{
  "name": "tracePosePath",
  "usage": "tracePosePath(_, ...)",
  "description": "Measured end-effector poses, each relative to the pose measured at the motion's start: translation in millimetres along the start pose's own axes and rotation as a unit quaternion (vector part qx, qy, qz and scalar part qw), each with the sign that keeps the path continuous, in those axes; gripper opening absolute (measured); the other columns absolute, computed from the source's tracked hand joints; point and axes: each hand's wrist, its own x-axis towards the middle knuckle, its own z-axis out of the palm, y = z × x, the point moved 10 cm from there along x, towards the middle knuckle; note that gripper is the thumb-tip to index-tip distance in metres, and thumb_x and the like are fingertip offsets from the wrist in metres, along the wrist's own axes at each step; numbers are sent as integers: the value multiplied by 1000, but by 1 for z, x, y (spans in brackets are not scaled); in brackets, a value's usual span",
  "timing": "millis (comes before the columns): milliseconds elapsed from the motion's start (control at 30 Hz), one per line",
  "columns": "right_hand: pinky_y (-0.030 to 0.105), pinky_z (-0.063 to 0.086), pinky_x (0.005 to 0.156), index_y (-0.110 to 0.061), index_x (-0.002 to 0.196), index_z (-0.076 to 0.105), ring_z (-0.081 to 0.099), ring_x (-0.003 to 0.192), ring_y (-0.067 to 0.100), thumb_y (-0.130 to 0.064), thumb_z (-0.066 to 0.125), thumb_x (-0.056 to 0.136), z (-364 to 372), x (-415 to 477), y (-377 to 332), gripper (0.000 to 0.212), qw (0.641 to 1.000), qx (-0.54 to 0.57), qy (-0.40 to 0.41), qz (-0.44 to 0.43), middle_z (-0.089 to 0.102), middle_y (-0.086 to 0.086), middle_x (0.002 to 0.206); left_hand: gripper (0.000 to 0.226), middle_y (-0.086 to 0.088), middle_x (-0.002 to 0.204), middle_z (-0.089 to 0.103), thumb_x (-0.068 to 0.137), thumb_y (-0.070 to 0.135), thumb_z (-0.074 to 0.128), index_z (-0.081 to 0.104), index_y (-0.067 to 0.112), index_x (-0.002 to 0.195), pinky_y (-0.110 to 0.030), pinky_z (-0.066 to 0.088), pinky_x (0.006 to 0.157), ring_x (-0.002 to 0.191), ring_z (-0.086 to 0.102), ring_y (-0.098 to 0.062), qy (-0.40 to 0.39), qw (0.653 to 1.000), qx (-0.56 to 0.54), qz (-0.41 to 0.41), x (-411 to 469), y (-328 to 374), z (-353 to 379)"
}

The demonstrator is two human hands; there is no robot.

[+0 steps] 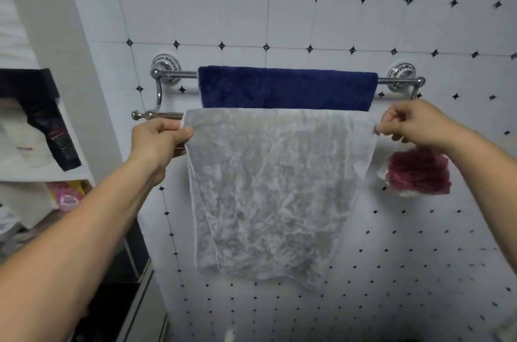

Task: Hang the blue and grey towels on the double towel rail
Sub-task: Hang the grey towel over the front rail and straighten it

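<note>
The grey towel (268, 187) hangs over the front bar of the double towel rail (167, 74), just in front of the blue towel (285, 88) spread on the rail's back bar. The left hand (159, 140) pinches its top corner near the rail's left end, and the right hand (411, 123) seems to pinch the opposite corner, though that grip is partly hidden. Soft, light and limp, it would likely slip on the smooth bar, so the top corners are the best hold.

Blue towel (288, 88) drapes back rail (173, 74); grey towel (274, 190) hangs in front.
</note>
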Motion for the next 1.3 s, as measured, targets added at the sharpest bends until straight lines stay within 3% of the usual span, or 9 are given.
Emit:
tracePosePath(167,30,46,65,-14,101,64,61,73,14,-10,76,83,82,-30,36,21,982,175,-48,56,69,-12,75,6,0,76,73,83,11,74,68,12,83,-27,57,67,69,67,-11,-85,996,24,4,-19,-33,23)
tracePosePath(233,32,47,70,-19,105,67,66,80,18,-6,72,85,93,-29,41,25,964,257,-29,61,75,-8,87,7,3,74,74,82,11,75,71,13,77,-23,55,66,70,66,-10,-88,995,48,5,-20,-41,25)
tracePosePath(333,33,57,77,-14,100,72,73,85,22,-4,73,80,99,-26,51,23,938,338,-22,76,78,-1,92,19,2,66,71,83,16,75,68,7,68,-22,50,61,61,62,-9,-33,995,86,44,-10,-25,11)
tracePosePath(467,20,58,61,-13,102,72,75,85,16,-18,76,68,107,-29,61,34,928,362,-44,73,78,-1,96,30,2,63,59,84,23,72,59,19,58,-30,41,61,60,51,-12,11,990,91,112,9,23,2)
tracePosePath(700,25,59,68,-8,100,73,74,91,22,-19,73,72,108,-34,60,30,907,416,-48,56,78,5,99,23,9,70,62,75,38,75,58,22,74,-30,47,66,66,58,-11,94,982,145,82,2,6,1)
tracePosePath(800,28,60,74,-4,108,69,72,98,25,-3,68,72,126,-45,55,37,866,488,-82,67,76,10,105,23,5,79,66,74,26,80,59,19,80,-23,49,65,71,62,-11,34,994,91,43,-9,-31,13)
tracePosePath(967,41,54,93,-10,115,65,69,106,28,10,67,74,164,-67,66,45,876,458,-112,97,72,13,117,13,3,80,77,76,12,81,73,13,86,-20,56,62,75,74,-12,-74,996,41,10,-11,-45,31)
tracePosePath(1167,35,62,75,-7,106,69,73,95,29,-4,73,73,142,-69,109,33,886,436,-42,155,74,13,109,17,8,57,68,73,2,81,67,7,64,-18,51,55,53,63,-4,-105,990,92,-6,-35,-73,30)
tracePosePath(1300,37,59,73,-12,103,71,74,93,26,-17,77,71,135,-70,110,33,900,403,-40,161,77,9,104,14,-3,78,77,78,8,79,74,0,88,-20,56,62,73,72,-17,-140,988,66,-25,-50,-83,36)
